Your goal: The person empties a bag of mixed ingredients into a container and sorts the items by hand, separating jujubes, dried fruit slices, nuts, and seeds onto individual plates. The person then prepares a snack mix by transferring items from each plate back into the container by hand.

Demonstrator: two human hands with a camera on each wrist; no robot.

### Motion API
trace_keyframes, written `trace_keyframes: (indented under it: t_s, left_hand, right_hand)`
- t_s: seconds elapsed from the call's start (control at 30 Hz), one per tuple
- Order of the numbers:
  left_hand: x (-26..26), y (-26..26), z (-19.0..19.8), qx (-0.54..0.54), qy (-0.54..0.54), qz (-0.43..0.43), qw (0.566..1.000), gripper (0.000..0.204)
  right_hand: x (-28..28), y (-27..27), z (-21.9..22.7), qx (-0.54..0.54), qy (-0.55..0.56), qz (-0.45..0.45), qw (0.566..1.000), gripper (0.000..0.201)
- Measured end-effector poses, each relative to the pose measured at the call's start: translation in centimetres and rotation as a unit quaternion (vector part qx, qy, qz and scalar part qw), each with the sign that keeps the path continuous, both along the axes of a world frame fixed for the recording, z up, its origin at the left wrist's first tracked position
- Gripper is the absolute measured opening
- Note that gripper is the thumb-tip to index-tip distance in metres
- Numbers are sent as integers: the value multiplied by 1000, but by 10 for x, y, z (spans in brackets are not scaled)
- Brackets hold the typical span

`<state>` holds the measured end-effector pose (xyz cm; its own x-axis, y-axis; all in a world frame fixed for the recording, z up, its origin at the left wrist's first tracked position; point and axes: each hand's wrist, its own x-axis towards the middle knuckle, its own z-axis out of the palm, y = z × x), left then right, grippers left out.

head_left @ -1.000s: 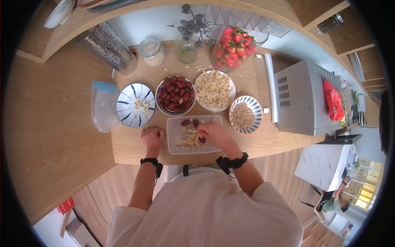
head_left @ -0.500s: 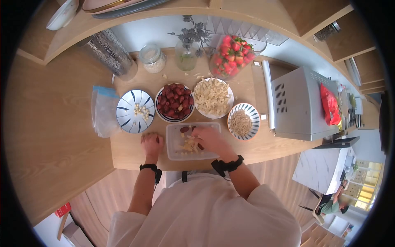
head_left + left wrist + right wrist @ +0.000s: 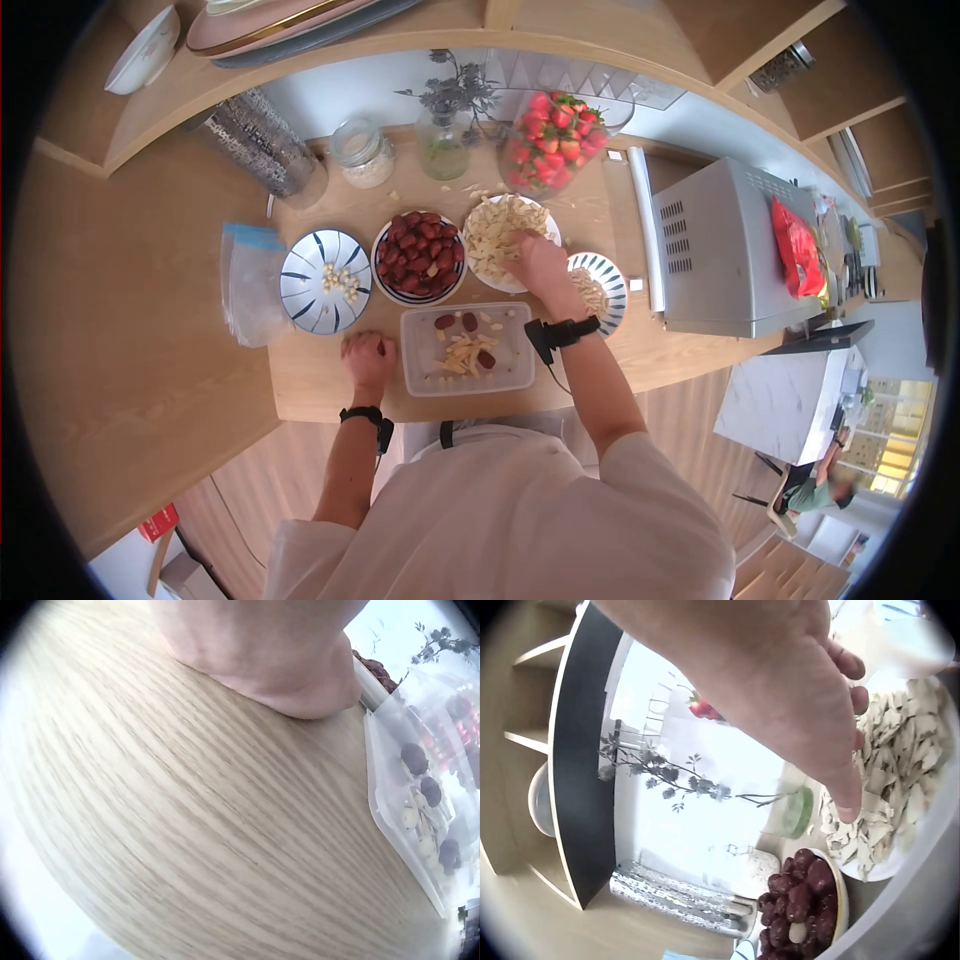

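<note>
My right hand (image 3: 540, 265) reaches over a white plate (image 3: 552, 228) heaped with pale dried slices (image 3: 497, 228). In the right wrist view its thumb touches the slices (image 3: 907, 750), with the other fingers apart from it. My left hand (image 3: 368, 362) rests loosely curled on the table, left of a clear plastic container (image 3: 404, 345); its fingers are hidden in the left wrist view. Inside the container lie a few red dates (image 3: 486, 359), pale strips (image 3: 462, 350) and small whitish pieces. A bowl of red dates (image 3: 418, 255) stands just behind it.
A blue-striped plate (image 3: 305, 290) with whitish seeds (image 3: 340, 282) and plastic bags (image 3: 245, 300) are at left. A striped bowl (image 3: 612, 285) sits partly under my right wrist. Behind are a glass jar (image 3: 362, 155), a vase (image 3: 444, 148) and strawberries (image 3: 553, 145); a silver appliance (image 3: 715, 250) stands right.
My right hand has left the plastic container and moved up and right to the plate of pale slices. The left hand stays in place. The view has shifted slightly.
</note>
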<state>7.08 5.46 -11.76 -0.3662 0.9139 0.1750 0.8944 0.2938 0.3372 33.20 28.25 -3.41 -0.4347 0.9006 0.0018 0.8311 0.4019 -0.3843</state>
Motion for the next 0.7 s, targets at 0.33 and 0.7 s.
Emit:
trace_keyframes:
  t_s: [0.33,0.7]
  left_hand:
    - [0,-1,0,1,7,3,1000,16]
    - [0,0,1,14,12,-3,1000,17]
  right_hand:
    - [-5,10,-22,-74,-83,-16,994,37]
    - [-5,11,-29,-91,-82,-15,992,26]
